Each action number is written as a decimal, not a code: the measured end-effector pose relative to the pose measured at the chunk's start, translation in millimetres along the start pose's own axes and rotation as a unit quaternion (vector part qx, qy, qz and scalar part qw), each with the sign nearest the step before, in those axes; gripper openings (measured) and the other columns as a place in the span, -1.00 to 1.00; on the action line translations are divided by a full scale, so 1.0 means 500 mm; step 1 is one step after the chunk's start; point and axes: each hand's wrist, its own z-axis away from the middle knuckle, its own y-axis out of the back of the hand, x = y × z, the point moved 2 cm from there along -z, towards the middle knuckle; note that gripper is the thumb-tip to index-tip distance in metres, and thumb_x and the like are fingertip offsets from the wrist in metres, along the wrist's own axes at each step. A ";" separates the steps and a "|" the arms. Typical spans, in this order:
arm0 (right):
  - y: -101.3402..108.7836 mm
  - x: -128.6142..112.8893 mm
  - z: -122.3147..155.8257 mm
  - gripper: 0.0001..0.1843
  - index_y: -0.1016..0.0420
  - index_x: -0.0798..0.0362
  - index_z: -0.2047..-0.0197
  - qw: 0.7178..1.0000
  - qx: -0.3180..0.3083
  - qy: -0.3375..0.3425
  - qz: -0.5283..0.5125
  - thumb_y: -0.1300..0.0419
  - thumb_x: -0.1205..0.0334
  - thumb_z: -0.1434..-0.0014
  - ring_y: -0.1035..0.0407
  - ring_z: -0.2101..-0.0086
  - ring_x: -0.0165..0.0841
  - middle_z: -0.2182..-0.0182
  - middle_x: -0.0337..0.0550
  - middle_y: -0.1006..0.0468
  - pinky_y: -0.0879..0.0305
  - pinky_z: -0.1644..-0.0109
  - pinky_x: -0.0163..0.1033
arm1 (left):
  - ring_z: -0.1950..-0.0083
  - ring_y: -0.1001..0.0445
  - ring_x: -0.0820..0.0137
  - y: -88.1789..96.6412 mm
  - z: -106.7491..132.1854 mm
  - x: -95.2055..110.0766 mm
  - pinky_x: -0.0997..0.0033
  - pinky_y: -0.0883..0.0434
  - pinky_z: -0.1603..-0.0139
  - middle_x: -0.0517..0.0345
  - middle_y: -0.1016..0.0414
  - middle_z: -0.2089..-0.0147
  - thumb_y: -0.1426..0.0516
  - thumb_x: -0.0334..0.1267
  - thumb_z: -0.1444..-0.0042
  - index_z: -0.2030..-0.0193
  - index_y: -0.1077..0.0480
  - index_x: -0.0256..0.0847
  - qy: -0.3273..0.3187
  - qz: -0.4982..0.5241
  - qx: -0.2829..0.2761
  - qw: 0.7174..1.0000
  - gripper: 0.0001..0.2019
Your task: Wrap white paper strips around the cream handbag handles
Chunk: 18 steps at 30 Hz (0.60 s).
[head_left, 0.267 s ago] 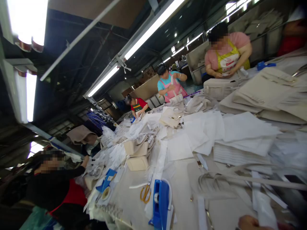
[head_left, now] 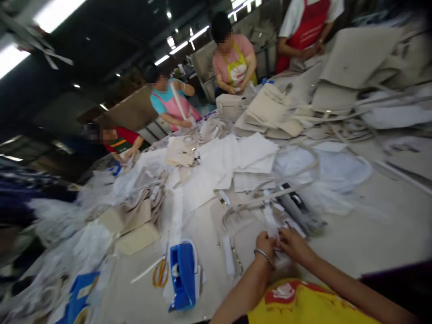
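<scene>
My left hand (head_left: pixel 265 246), with a bracelet at the wrist, is closed in a pinch on a white wrapping strip (head_left: pixel 270 218). Close beside it, my right hand (head_left: pixel 294 244) has its fingers bent together at the lower part of the same strip; the fingertips are blurred. The strip lies across a beige handbag (head_left: pixel 241 229) lying flat before me, near its long strap (head_left: pixel 266 198). Left of the bag stand a blue tape dispenser (head_left: pixel 184 276) and scissors with orange handles (head_left: pixel 161 272).
White paper sheets (head_left: pixel 202 180) lie stacked mid-table. Folded beige pieces (head_left: pixel 138 236) are at the left, more bags (head_left: pixel 266 108) at the far right. Clear plastic bags (head_left: pixel 340 180) and a dark grey tool (head_left: pixel 299 209) lie right of my hands. Several co-workers stand across the table.
My view has swung right and down, bringing both hands and forearms into sight. The person at the near left has left the frame; a person in a red apron shows more fully at the top right.
</scene>
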 end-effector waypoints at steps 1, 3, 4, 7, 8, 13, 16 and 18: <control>0.009 -0.009 0.003 -0.75 -0.28 0.03 0.28 1.000 -0.008 0.006 -0.005 -0.02 0.21 0.11 -0.37 0.39 -0.29 0.43 -0.17 -0.50 -0.28 0.29 -0.22 | 0.50 -0.31 0.43 0.003 -0.006 0.002 0.43 -0.26 0.43 0.14 -0.36 0.58 -0.19 -0.24 0.32 0.53 -0.31 -0.29 -0.006 -0.025 -0.001 1.000 -0.80; 0.041 -0.012 0.012 -0.71 -0.32 0.05 0.23 0.999 0.025 0.013 0.016 -0.02 0.21 0.08 -0.36 0.36 -0.31 0.34 -0.14 -0.49 -0.26 0.22 -0.21 | 0.52 -0.30 0.44 0.010 -0.015 0.003 0.45 -0.24 0.47 0.15 -0.35 0.60 -0.17 -0.21 0.28 0.54 -0.29 -0.29 -0.024 -0.073 -0.006 0.997 -0.80; 0.065 -0.006 0.018 -0.71 -0.34 0.06 0.23 0.997 0.066 0.012 0.045 -0.01 0.19 0.06 -0.35 0.34 -0.30 0.31 -0.11 -0.47 -0.25 0.19 -0.20 | 0.54 -0.29 0.45 0.012 -0.017 0.001 0.45 -0.23 0.50 0.15 -0.35 0.61 -0.16 -0.19 0.26 0.53 -0.29 -0.29 -0.028 -0.087 -0.013 0.996 -0.79; 0.154 0.047 0.038 -0.69 -0.38 0.10 0.24 0.961 0.228 -0.032 0.151 0.03 0.14 0.00 -0.30 0.24 -0.25 0.25 -0.02 -0.43 -0.20 0.10 -0.15 | 0.58 -0.29 0.47 0.015 -0.018 -0.009 0.45 -0.23 0.52 0.18 -0.34 0.62 -0.12 -0.12 0.21 0.48 -0.26 -0.29 -0.026 -0.083 -0.033 0.996 -0.75; 0.183 0.071 0.040 -0.68 -0.39 0.12 0.26 0.946 0.267 -0.059 0.174 0.03 0.13 0.00 -0.28 0.21 -0.22 0.25 0.01 -0.43 -0.18 0.08 -0.13 | 0.58 -0.30 0.47 0.015 -0.018 -0.012 0.45 -0.23 0.52 0.19 -0.33 0.62 -0.11 -0.12 0.20 0.46 -0.25 -0.28 -0.023 -0.074 -0.036 0.996 -0.75; 0.250 0.167 0.003 -0.72 -0.45 0.12 0.43 0.955 0.215 -0.184 0.088 0.00 0.13 0.05 -0.34 0.29 -0.22 0.40 -0.03 -0.50 -0.22 0.17 -0.18 | 0.54 -0.35 0.45 0.009 -0.020 -0.020 0.47 -0.24 0.50 0.22 -0.33 0.61 -0.10 -0.15 0.19 0.43 -0.20 -0.26 -0.015 -0.060 -0.040 0.997 -0.76; 0.241 0.181 -0.028 -0.73 -0.45 0.12 0.46 0.961 0.186 -0.204 0.005 -0.03 0.14 0.08 -0.36 0.45 -0.31 0.51 -0.11 -0.51 -0.25 0.32 -0.25 | 0.55 -0.34 0.46 0.008 -0.017 -0.017 0.48 -0.24 0.51 0.22 -0.31 0.62 -0.12 -0.16 0.21 0.43 -0.20 -0.27 -0.012 -0.064 -0.046 0.997 -0.75; 0.232 0.180 -0.041 -0.77 -0.45 0.12 0.52 0.960 0.189 -0.207 -0.021 -0.07 0.14 0.12 -0.33 0.53 -0.34 0.59 -0.15 -0.49 -0.23 0.40 -0.28 | 0.58 -0.32 0.48 0.007 -0.014 -0.013 0.49 -0.22 0.53 0.23 -0.30 0.62 -0.14 -0.14 0.23 0.43 -0.21 -0.27 -0.010 -0.070 -0.044 0.997 -0.73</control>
